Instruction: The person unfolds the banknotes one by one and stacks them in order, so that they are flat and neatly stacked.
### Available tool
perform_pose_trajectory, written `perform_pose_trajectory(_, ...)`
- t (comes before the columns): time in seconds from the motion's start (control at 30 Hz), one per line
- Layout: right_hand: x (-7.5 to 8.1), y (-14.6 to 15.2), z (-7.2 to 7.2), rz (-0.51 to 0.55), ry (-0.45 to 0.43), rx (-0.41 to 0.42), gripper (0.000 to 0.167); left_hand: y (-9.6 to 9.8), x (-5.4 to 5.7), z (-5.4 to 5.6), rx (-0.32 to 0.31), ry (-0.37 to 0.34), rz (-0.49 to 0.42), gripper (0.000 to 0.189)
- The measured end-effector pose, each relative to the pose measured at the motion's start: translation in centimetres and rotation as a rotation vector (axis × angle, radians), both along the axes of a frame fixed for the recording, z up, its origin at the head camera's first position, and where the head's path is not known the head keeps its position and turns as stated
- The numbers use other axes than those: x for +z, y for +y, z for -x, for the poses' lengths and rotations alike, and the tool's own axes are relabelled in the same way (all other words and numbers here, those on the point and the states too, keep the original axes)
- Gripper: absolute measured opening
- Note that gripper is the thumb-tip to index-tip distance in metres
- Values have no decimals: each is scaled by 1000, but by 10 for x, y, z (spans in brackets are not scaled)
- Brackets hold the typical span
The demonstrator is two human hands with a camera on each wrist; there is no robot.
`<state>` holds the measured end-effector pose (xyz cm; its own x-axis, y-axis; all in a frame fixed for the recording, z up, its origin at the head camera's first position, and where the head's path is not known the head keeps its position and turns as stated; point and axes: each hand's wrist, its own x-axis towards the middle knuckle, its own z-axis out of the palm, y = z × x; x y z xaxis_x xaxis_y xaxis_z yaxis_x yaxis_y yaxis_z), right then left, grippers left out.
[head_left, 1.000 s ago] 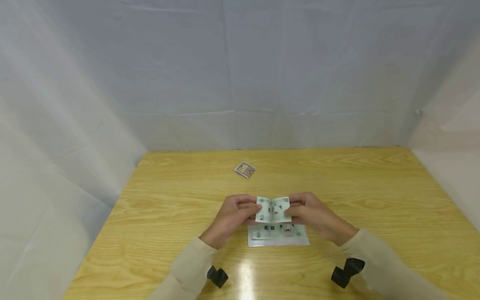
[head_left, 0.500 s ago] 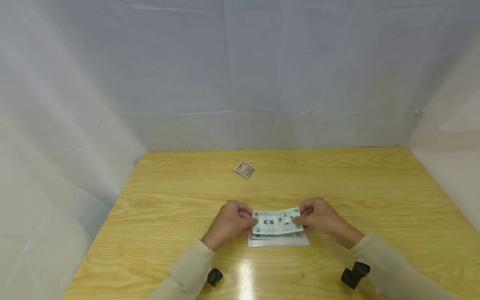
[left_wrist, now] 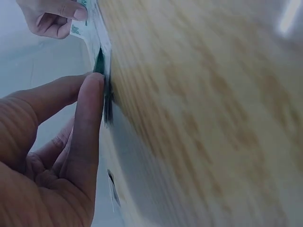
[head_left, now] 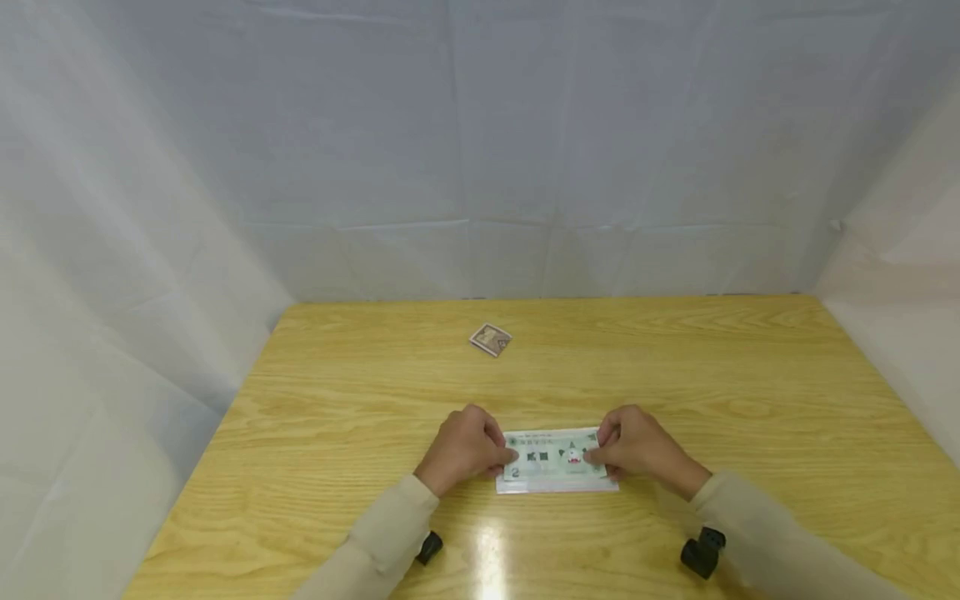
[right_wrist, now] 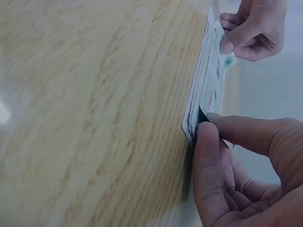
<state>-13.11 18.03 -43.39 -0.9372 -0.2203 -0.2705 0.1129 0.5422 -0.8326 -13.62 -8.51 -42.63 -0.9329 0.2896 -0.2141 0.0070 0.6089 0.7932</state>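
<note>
A pale green banknote (head_left: 551,457) marked with a 2 lies flat over a thin pile of paper notes (head_left: 558,487) on the table. My left hand (head_left: 465,448) pinches its left end between thumb and forefinger. At the right end, my right hand (head_left: 645,446) pinches it the same way. In the right wrist view, the banknote's corner curls up slightly at the thumb (right_wrist: 207,142), just above the layered edges of the pile (right_wrist: 193,111). The left wrist view shows the left thumb (left_wrist: 90,109) close against the banknote's end.
A small folded brown note (head_left: 491,339) lies farther back on the wooden table (head_left: 360,367). White sheeting (head_left: 510,150) hangs behind the table and at both sides. A black wrist camera (head_left: 702,552) sits by the right sleeve.
The banknote, half folded and raised a second ago, has been spread out between both hands. It has come down toward me onto the pile, the hands moving with it.
</note>
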Motion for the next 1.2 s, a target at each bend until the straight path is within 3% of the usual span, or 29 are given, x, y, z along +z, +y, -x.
perform_pose_trajectory(0.4, -9, 7, 5, -119, 31, -27, 34, -1, -3, 3, -21, 70, 80, 25)
perform_pose_trajectory(0.57, -5, 5, 7, -105, 60, -7, 33, -4, 5, 8, -34, 69, 101, 27)
perform_pose_trajectory(0.67, 1, 2, 11, -86, 89, 7, 31, -10, 15, 20, -4, 52, 84, 25)
perform_pose_trajectory(0.83, 9, -4, 24, 4, 73, 10, 26, -24, 24, 52, 119, 20, 13, 14)
perform_pose_trajectory(0.97, 9, -14, 38, 96, 16, 10, 26, -33, 18, 76, 244, -1, -65, 13)
perform_pose_trajectory(1.2, 3, -33, 64, 264, -122, -89, 29, -35, 4, 108, 417, -20, -229, 18)
